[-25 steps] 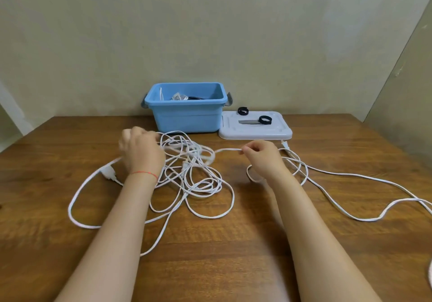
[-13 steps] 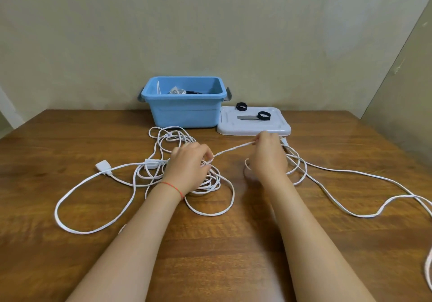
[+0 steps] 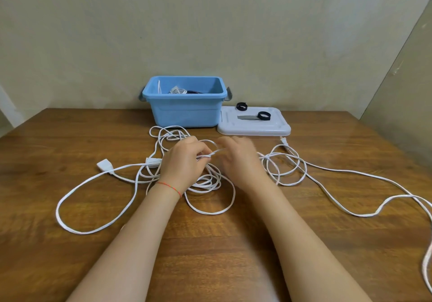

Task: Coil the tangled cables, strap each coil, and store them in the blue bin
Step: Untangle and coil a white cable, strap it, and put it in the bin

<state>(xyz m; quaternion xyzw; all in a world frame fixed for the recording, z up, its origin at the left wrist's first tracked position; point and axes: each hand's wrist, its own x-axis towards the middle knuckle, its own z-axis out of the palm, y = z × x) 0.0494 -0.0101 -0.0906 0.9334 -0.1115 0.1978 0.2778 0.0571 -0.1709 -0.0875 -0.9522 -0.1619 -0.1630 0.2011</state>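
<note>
A long white cable (image 3: 210, 182) lies tangled in loops on the wooden table (image 3: 70, 138), with a socket end (image 3: 105, 164) at the left and a plug (image 3: 284, 140) at the right. My left hand (image 3: 184, 163) and my right hand (image 3: 238, 159) are close together over the tangle. Both pinch a strand of the white cable between them. The blue bin (image 3: 187, 112) stands behind, open, with coiled cables inside. Two black straps (image 3: 264, 116) lie on the white lid (image 3: 254, 127) beside the bin.
The cable trails off to the right edge (image 3: 397, 198) and loops wide at the front left (image 3: 70, 208). A wall stands right behind the bin. A grey strip (image 3: 246, 117) lies on the lid.
My left hand came from the left side of the tangle to its middle. My right hand moved left to meet it, so the strand between them is now short.
</note>
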